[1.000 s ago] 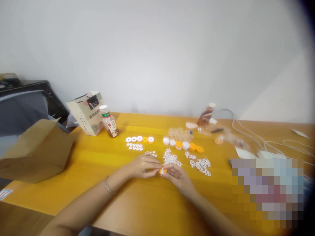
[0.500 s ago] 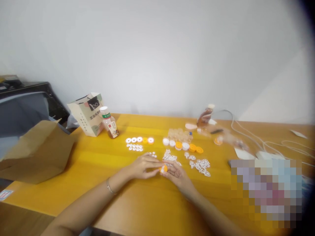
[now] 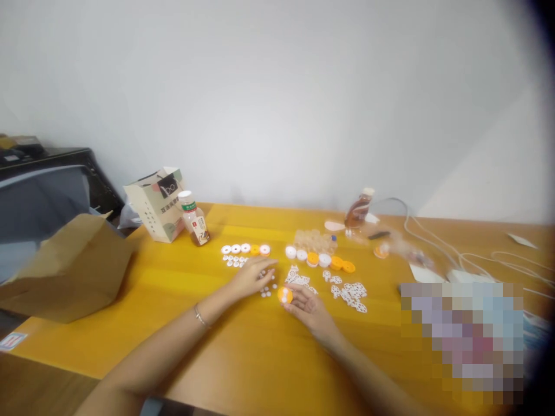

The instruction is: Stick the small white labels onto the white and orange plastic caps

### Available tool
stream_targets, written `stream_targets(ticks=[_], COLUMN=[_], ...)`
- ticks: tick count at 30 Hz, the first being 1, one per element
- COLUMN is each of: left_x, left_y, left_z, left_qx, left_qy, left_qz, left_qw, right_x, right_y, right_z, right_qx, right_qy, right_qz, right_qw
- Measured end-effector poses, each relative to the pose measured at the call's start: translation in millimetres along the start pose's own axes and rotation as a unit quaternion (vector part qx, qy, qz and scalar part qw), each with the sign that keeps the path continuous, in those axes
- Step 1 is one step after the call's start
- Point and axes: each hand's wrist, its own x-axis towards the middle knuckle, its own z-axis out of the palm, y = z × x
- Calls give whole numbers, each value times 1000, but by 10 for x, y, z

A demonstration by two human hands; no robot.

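The left hand has left the orange cap and now reaches, fingers open, over the small white discs.
The right hand fingers grip the cap just above the surface; it looks light, stiff and smooth, best held by the rim.

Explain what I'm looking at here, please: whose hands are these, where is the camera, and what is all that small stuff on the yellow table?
There is no machine: a person works bare-handed, and the single picture comes from a camera on their head, looking forward and down. The right hand has a small orange cap in its grip. The left hand is open, reaching over little white discs on the yellow table. Farther back lie a row of white and orange caps and scattered white cut-out pieces. At back left stand a paper bag and a small bottle; a brown cardboard piece lies at far left, white cables at right.
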Motion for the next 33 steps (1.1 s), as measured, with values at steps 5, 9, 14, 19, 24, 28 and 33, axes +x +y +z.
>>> stream_targets(ticks=[5, 9, 14, 19, 24, 28, 33], left_x=[395, 667, 771, 769, 542, 144, -192], left_y=[-30, -36, -100, -123, -103, -58, 86], left_z=[150, 324, 490, 514, 308, 51, -93], left_qx=[20, 39, 32, -9, -135, -478, -586], left_qy=[-10, -33, -27, -1, 14, -33, -54], left_qz=[-24, -64, -102, -125, -148, -199, -214], left_qw=[999, 997, 994, 992, 980, 855, 780], right_x=[3, 20, 18, 0, -22, -48, -54], right_y=[7, 32, 31, 3, -42, -104, -132], right_z=[0, -13, -7, 12, 12, 13, 13], right_qx=[-2, 11, 13, 11, 4, -10, -19], right_qy=[9, 8, 5, 7, 13, 19, 34], right_qz=[-3, -10, -14, -14, -18, -25, -34], right_qw=[1000, 1000, 1000, 1000, 1000, 999, 999])
